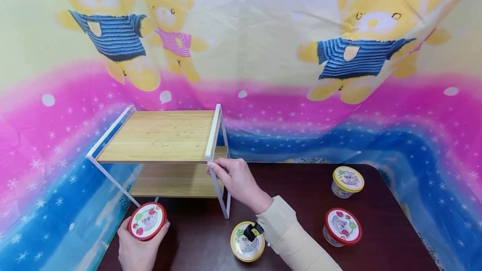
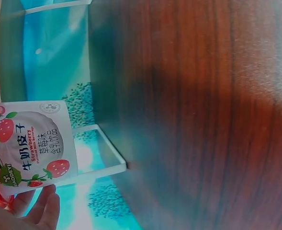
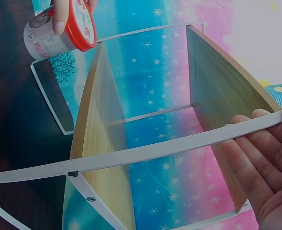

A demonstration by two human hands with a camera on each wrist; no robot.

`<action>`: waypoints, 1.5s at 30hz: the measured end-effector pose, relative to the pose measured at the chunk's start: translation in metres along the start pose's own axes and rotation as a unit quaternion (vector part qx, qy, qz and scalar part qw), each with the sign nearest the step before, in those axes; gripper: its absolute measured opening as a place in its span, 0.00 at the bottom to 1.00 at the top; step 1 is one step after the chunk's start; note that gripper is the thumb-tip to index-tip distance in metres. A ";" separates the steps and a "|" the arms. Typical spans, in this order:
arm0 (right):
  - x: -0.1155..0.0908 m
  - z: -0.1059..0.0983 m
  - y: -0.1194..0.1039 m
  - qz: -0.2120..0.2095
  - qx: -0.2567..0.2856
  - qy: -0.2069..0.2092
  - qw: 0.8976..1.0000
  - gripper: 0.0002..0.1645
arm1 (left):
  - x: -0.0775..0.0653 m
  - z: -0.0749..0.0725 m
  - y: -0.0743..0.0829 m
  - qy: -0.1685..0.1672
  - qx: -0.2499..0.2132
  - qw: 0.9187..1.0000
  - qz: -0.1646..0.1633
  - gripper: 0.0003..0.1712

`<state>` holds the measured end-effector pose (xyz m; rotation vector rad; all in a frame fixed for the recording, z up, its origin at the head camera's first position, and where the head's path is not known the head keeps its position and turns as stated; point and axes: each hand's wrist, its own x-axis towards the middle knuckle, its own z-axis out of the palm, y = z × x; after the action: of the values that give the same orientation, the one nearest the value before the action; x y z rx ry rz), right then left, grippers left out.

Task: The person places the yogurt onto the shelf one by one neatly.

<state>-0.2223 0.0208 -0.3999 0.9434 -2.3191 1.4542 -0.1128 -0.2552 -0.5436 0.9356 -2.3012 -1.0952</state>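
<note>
At the lower left of the frame, the left hand (image 1: 136, 251) is holding a strawberry cup (image 1: 147, 221), its grip curling round the sides while the red lid is facing up. The cup is appearing just in front of the near left leg of a two-tier shelf rack (image 1: 162, 135), which is standing left of centre. Near the centre of the frame, the right hand (image 1: 241, 182) is pinching the rack's white upright (image 1: 213, 137), its grip narrow on the bar between thumb and fingers. A yellow-lidded cup (image 1: 245, 252) is sitting at the bottom centre, partly hidden by a black strap (image 1: 249, 233) at the right wrist. Toward the right edge, another yellow-topped cup (image 1: 348, 178) is resting on the dark bench (image 1: 290, 198), and a second red-topped cup (image 1: 342, 226) is resting lower down. A bear-printed cloth (image 1: 271, 45) is hanging behind, filling the upper frame.
</note>
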 end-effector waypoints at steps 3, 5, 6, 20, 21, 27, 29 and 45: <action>0.000 0.000 0.000 0.001 -0.001 0.000 1.000 0.15 | -0.001 -0.003 0.006 0.001 -0.003 1.000 0.006 0.71; 0.000 0.000 0.000 0.003 0.000 0.000 1.000 0.15 | -0.002 -0.005 0.008 0.000 -0.003 1.000 0.007 0.71; 0.000 0.000 -0.001 0.004 -0.001 0.000 1.000 0.15 | -0.002 -0.005 0.009 0.001 -0.003 1.000 0.007 0.71; 0.000 0.000 -0.001 0.000 -0.001 0.006 1.000 0.15 | -0.001 -0.012 0.013 0.031 -0.008 0.999 0.030 0.69; 0.000 0.000 -0.001 -0.001 -0.001 0.007 1.000 0.15 | -0.001 -0.012 0.014 0.031 -0.007 0.999 0.030 0.69; 0.000 0.000 0.000 -0.002 -0.004 0.010 1.000 0.16 | 0.001 -0.016 0.020 0.027 -0.004 0.999 0.026 0.69; 0.000 0.000 0.000 -0.001 -0.005 0.010 1.000 0.16 | 0.002 -0.019 0.022 0.023 -0.003 1.000 0.021 0.70; 0.000 0.000 -0.002 -0.013 -0.006 0.013 1.000 0.16 | 0.009 -0.039 0.039 0.016 -0.014 0.999 0.026 0.72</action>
<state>-0.2213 0.0204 -0.3987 0.9405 -2.2861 1.4328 -0.1104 -0.2632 -0.4886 0.8722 -2.2656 -1.0810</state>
